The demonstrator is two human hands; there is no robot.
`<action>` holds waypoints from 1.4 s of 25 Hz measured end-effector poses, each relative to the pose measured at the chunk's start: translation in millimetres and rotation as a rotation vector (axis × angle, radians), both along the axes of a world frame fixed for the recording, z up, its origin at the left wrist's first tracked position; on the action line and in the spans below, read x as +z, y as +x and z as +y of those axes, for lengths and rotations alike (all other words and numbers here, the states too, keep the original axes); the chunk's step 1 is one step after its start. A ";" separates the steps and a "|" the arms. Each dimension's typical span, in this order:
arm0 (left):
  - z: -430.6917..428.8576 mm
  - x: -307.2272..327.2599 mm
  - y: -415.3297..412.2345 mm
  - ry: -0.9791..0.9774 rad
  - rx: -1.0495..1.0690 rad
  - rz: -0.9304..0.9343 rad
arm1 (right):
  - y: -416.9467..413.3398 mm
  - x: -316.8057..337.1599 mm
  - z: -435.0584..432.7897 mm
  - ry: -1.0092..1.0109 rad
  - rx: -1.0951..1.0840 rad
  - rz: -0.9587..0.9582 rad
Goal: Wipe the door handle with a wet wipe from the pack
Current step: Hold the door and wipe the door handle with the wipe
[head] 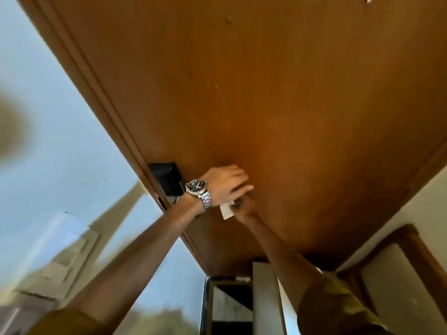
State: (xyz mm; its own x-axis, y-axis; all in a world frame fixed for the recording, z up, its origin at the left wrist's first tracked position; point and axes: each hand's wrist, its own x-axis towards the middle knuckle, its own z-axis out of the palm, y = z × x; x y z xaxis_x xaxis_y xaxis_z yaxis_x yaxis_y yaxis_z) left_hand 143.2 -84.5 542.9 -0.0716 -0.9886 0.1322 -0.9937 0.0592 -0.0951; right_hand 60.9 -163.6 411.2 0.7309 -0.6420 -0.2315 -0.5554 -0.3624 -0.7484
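Observation:
The view is tilted, and a brown wooden door (266,93) fills most of it. A black lock body (167,178) sits at the door's edge. Just right of it, both hands meet at the handle, which they hide. My left hand (226,183), with a steel watch on the wrist, lies over that spot with its fingers together. My right hand (243,205) is in shadow below it, closed in a fist. A white wet wipe (227,211) sticks out between the two hands, at the right hand's fingers. The wipe pack is not in view.
The door frame (101,97) runs diagonally along the left, with a pale blue wall (60,141) beyond it. A second wooden frame (411,250) stands at the lower right. Dark and pale furniture (232,305) is below the door.

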 end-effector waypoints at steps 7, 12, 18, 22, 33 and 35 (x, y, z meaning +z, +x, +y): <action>9.4 176.5 85.9 -0.849 0.617 -0.350 | 32.0 38.4 56.6 -0.148 0.183 -0.137; 15.0 165.1 112.3 -0.883 0.691 -0.416 | 34.5 24.7 51.3 -0.329 0.387 -0.047; 9.2 162.9 120.6 -0.998 0.649 -0.461 | 34.9 26.1 39.2 -0.749 0.559 -0.107; 6.4 162.5 122.7 -1.004 0.639 -0.464 | 40.6 20.7 34.2 -0.764 0.646 -0.186; 6.2 159.7 127.4 -1.035 0.639 -0.453 | 92.3 10.6 121.7 -0.826 0.530 -0.041; 7.3 159.2 127.4 -1.031 0.645 -0.456 | 95.3 8.6 128.2 -0.942 0.580 -0.039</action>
State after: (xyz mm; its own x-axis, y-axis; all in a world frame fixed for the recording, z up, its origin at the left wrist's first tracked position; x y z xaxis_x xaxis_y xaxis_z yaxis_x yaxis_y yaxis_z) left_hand 270.6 -77.2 702.1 0.1367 -0.3194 0.9377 -0.6817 -0.7171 -0.1449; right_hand 156.2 -35.4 419.9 0.9741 -0.1071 0.1990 -0.0992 -0.9938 -0.0496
